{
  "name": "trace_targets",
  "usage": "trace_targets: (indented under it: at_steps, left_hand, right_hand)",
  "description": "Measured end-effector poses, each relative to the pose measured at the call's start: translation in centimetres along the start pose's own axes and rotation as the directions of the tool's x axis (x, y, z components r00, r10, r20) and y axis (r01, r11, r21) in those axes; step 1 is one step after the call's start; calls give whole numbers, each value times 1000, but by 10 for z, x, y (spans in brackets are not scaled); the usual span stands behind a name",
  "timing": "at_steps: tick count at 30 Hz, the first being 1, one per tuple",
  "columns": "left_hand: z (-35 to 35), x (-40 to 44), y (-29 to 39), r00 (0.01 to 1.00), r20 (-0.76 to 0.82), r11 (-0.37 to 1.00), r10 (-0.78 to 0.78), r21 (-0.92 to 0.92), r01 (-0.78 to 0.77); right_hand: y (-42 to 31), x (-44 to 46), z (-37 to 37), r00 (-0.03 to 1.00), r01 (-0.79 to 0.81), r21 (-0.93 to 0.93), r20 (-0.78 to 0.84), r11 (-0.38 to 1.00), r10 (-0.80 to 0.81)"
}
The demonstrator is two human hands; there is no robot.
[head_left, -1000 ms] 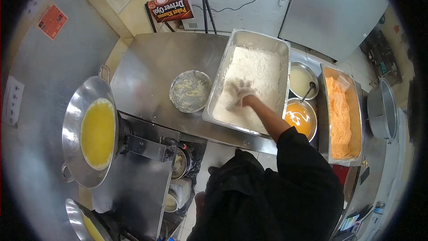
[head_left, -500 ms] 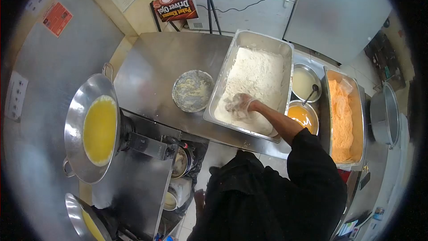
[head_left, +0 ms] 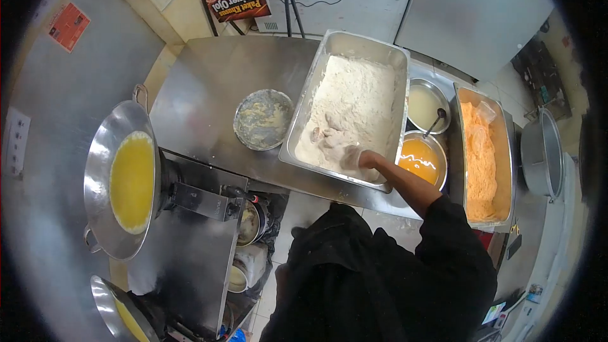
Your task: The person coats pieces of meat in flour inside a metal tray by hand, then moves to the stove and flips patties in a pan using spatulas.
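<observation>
My right hand [head_left: 339, 147], in a clear plastic glove dusted with flour, is down in the near part of a deep metal tray [head_left: 292, 141] of white flour [head_left: 358, 92]. Its fingers stretch leftward and look apart, partly buried; whether a floured piece lies under them I cannot make out. Just right of that wrist stands a bowl of orange-yellow liquid [head_left: 418, 159]. My left hand [head_left: 282, 277] hangs low at my side, dark and mostly hidden by the black clothing, so its fingers do not show.
Left of the tray sits a flour-smeared round pan [head_left: 263, 120]. A bowl of pale liquid [head_left: 424, 106] with a black ladle [head_left: 437, 120] and a tray of orange crumbs [head_left: 481, 164] are at right. On the left, a large wok [head_left: 95, 171] holds yellow oil.
My right hand has sunk lower into the flour, with its fingers now reaching left. The view has shifted slightly, and my left hand shows less than before.
</observation>
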State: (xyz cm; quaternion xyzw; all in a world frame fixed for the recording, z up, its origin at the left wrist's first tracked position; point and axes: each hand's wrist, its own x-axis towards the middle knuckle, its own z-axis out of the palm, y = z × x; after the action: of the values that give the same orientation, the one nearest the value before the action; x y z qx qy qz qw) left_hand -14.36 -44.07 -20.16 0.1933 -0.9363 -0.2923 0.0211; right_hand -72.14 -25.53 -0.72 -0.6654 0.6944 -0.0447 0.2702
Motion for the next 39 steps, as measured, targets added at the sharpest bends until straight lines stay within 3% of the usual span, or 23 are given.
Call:
trace_targets:
  at_steps: [1, 2, 3, 5, 6, 7, 8, 9, 11, 12, 13, 16, 21, 24, 27, 29, 31, 33, 34, 35, 37, 38, 39]
  left_hand:
    - [1, 5, -2, 1000, -5, 1000, 2, -5, -2]
    - [2, 10, -6, 1000, -13, 1000, 6, -6, -6]
    - [4, 15, -10, 1000, -28, 1000, 11, -8, -11]
    - [5, 24, -15, 995, -2, 990, -95, -106, 94]
    - [4, 31, -15, 968, 57, 939, -243, -238, 249]
    - [-5, 37, -4, 814, 190, 635, -549, -538, 554]
    - [-19, 42, 8, 814, 190, 635, -549, -539, 554]
    - [-34, 47, 20, 843, 191, 744, -503, -401, 535]
    - [-41, 54, 32, 870, 205, 835, -448, -252, 489]
    - [-22, 47, 11, 960, 116, 955, -257, -124, 270]
    - [-11, 35, -4, 997, 59, 999, -41, 26, 40]
    - [7, 20, -5, 995, -84, 998, 52, 26, -50]
    - [12, 12, 7, 998, -38, 999, -49, -12, 48]
    - [15, 3, 10, 998, -28, 998, -61, -9, 61]
    - [17, -4, 12, 998, -16, 998, -67, -16, 67]
    - [18, -8, 12, 997, -6, 997, -75, -29, 75]
    - [18, -7, 10, 995, -13, 994, -96, -47, 95]
    - [19, -4, 8, 990, -30, 987, -135, -97, 132]
    - [20, -2, 7, 984, -41, 974, -174, -156, 166]
    - [22, 0, 3, 967, -49, 929, -251, -294, 227]
    - [22, 10, -3, 882, 18, 630, -471, -693, 350]
    - [22, 17, -5, 827, 65, 464, -559, -801, 377]
    - [19, 24, -1, 806, 85, 459, -585, -785, 416]
  right_hand:
    - [17, 2, 18, 892, 329, 167, -379, 929, -247]
    - [10, 0, 3, 889, 325, 158, -388, 932, -245]
    - [-7, -5, -21, 905, 197, 627, -413, 754, 107]
    - [-31, -2, -59, 877, 98, 933, -246, 346, 414]
    - [-33, 7, -79, 774, -162, 800, -260, 578, 577]
    - [-36, 17, -89, 637, -443, 581, -332, 683, 695]
    - [-35, 32, -79, 637, -443, 580, -333, 683, 695]
    - [-28, 50, -57, 642, -555, 218, -501, 803, 580]
    - [-47, 69, -64, 712, -663, -136, -417, 736, 565]
    - [-69, 70, -85, 708, -703, -110, -200, 703, 677]
    - [-50, 88, -56, 728, -676, -155, -297, 721, 618]
    - [-65, 64, -68, 820, -491, 94, -288, 866, 496]
    - [30, 69, -52, 828, -317, 109, -452, 942, 332]
    - [13, 47, -116, 858, -496, -75, -193, 865, 475]
    - [32, 67, -93, 933, -66, 472, -282, 879, 221]
    - [-33, 85, -100, 841, -515, 70, -155, 855, 519]
    - [-49, 106, -27, 650, -581, -172, -687, 795, 326]
    - [-75, 81, -59, 684, -601, -167, -614, 782, 394]
    - [-56, 82, -59, 803, -512, -126, -420, 850, 422]
    - [-38, 84, -55, 888, -429, -57, -210, 901, 409]
    - [5, 75, -43, 886, -355, 23, -311, 935, 344]
    - [30, 70, -36, 873, -263, 92, -400, 960, 278]
    - [31, 62, -50, 881, -248, 189, -364, 950, 303]
